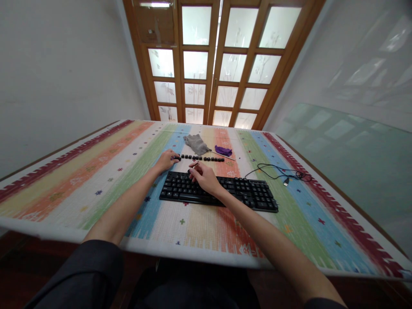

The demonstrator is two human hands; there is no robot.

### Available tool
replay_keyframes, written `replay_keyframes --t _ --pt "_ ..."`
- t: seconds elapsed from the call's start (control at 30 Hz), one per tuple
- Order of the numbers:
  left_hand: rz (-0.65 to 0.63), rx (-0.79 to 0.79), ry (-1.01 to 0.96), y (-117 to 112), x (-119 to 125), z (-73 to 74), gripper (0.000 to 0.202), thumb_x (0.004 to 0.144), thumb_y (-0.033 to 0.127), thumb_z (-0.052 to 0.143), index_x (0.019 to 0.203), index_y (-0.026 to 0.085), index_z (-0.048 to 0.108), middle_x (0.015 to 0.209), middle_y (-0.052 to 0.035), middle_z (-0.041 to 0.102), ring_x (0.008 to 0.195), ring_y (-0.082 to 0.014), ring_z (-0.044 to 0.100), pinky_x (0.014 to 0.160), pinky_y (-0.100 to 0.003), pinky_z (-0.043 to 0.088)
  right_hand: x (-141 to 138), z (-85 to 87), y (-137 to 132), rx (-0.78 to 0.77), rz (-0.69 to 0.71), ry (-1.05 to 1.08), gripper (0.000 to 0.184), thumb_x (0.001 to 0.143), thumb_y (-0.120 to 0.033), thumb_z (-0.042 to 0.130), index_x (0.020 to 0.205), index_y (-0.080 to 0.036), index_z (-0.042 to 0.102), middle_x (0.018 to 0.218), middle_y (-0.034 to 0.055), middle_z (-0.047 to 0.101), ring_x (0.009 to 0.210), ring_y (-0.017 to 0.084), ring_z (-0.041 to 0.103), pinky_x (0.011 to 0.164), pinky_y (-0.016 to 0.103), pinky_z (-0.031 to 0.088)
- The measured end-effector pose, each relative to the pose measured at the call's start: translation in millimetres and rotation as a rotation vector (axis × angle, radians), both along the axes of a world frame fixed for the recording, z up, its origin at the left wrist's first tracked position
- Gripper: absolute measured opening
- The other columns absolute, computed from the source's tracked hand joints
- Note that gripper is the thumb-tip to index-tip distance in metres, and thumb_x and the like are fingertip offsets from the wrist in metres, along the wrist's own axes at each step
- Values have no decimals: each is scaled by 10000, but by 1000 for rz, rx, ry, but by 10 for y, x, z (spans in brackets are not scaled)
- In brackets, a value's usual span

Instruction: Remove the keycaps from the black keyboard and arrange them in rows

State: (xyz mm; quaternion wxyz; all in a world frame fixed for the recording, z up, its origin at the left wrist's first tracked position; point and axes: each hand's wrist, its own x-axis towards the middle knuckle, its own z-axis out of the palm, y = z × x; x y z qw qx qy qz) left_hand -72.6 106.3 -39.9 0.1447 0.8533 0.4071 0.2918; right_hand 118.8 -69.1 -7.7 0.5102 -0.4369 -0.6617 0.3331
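A black keyboard [199, 198] lies on the patterned tablecloth, with some keys gone from its upper rows at the left. Behind it runs a row of loose black keycaps [206, 159]. My left hand [166, 160] is at the row's left end, its fingertips closed on a keycap [178, 158] that rests on the cloth. Over the keyboard's upper left part, my right hand [204, 177] has thumb and fingers pinched together. Something small and dark shows at its fingertips, too small to name.
Behind the keycaps lie a grey cloth [196, 144], a purple cloth [223, 150] and a thin stick-like tool [223, 155]. The keyboard's cable [280, 169] is bundled at the right, its USB plug [286, 182] on the cloth. Wooden glazed doors [209, 64] stand beyond the table.
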Motion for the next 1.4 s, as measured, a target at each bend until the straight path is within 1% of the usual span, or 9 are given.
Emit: replay_keyframes --t 0.27,0.53,0.8,1.13,1.23,1.4 --pt "20 10 15 18 37 -13 216 744 228 682 940 194 769 892 -45 645 743 -159 594 833 -315 515 -17 22 -10 4 0 -32 173 898 -367 537 889 -194 526 674 -15 618 530 110 588 566 241 490" --pt "40 -3 8 -6 70 10 211 739 218 694 931 175 770 888 -49 644 724 -160 604 805 -309 510 -3 17 2 8 -6 -17 184 901 -377 545 909 -193 531 669 -13 615 537 114 593 566 243 497" --pt "36 33 37 -5 69 19 233 725 230 705 948 186 758 881 -43 663 739 -165 602 804 -307 505 -5 6 -14 2 -3 -5 161 896 -351 541 915 -191 532 670 -14 613 538 114 590 552 239 493" --pt "36 34 44 -6 66 23 213 720 218 698 925 191 751 880 -50 689 757 -181 621 804 -317 511 55 62 -4 15 -20 -1 166 890 -354 541 902 -188 539 686 -4 624 549 124 598 572 262 496" --pt "48 27 42 -19 71 23 224 718 203 692 935 190 749 891 -51 693 766 -182 625 805 -315 514 46 51 3 23 -26 -7 168 894 -356 542 907 -189 543 683 -4 624 548 123 595 571 262 496" --pt "73 5 46 -52 75 39 250 729 185 677 968 198 745 930 -50 694 773 -180 627 817 -319 522 11 13 28 53 -40 -21 146 887 -335 547 906 -190 548 680 -3 619 594 143 608 616 285 504"
